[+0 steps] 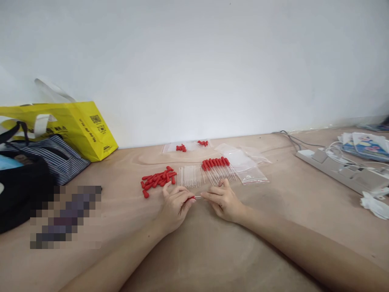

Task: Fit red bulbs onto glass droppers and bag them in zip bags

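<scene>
My left hand (178, 202) pinches a red rubber bulb (192, 197) near the middle of the table. From the right, my right hand (223, 200) grips a thin clear tube (198, 197), whose end meets the bulb. Just beyond my left hand lies a loose pile of red bulbs (156, 178). Beside the pile, bare clear tubes (189, 176) lie in a row. Further right is a row of tubes topped with red bulbs (216, 163), close above my right hand.
Clear plastic bags (251, 172) lie right of the rows; another bag with red bulbs (181, 148) is near the wall. A yellow bag (82, 129) and striped bag (65, 158) stand left. At right are a power strip (337, 168) and printed packets (369, 146).
</scene>
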Demonstrator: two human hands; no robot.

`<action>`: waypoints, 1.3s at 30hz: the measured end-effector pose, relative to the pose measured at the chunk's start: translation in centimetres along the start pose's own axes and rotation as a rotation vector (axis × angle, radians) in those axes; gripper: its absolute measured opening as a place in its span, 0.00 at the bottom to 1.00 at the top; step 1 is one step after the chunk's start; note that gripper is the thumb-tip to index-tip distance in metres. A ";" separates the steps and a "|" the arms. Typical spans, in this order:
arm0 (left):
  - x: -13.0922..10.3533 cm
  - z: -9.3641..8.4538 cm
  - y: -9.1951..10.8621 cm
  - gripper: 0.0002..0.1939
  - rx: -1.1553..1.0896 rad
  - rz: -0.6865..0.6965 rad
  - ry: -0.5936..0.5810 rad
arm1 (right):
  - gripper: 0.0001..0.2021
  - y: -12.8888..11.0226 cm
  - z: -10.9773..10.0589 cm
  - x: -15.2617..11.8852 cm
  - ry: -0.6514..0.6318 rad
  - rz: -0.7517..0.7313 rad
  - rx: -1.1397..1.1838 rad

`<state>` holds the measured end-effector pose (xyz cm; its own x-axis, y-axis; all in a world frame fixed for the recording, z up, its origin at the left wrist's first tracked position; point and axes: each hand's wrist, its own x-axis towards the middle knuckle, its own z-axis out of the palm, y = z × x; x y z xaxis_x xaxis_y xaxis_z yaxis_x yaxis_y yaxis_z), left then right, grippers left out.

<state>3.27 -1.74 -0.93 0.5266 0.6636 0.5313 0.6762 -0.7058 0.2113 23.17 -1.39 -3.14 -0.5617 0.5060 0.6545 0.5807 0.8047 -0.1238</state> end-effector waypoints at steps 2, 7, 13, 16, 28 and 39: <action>0.0 0.0 0.1 0.07 0.001 0.023 -0.003 | 0.15 0.1 -0.2 0.1 -0.001 -0.045 -0.032; 0.0 0.0 0.5 0.08 0.047 0.059 0.004 | 0.15 0.0 -0.4 0.3 -0.012 -0.100 -0.122; -0.1 0.1 0.4 0.09 0.062 0.088 0.019 | 0.16 -0.2 -0.1 0.8 -0.028 -0.109 -0.095; -0.1 0.2 0.4 0.08 0.056 0.103 0.034 | 0.15 -0.2 0.1 1.1 -0.031 -0.127 -0.067; -0.6 -0.6 -1.4 0.11 0.073 0.009 0.044 | 0.09 0.4 -0.6 1.0 -0.033 0.042 -0.009; -0.5 -0.6 -0.9 0.06 -0.001 -0.027 0.099 | 0.09 0.1 0.6 0.6 0.101 0.014 0.021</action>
<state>2.10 -1.55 -0.93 0.4547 0.6542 0.6043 0.6888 -0.6885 0.2270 22.47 -0.83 -3.19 -0.4909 0.4846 0.7240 0.5751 0.8045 -0.1485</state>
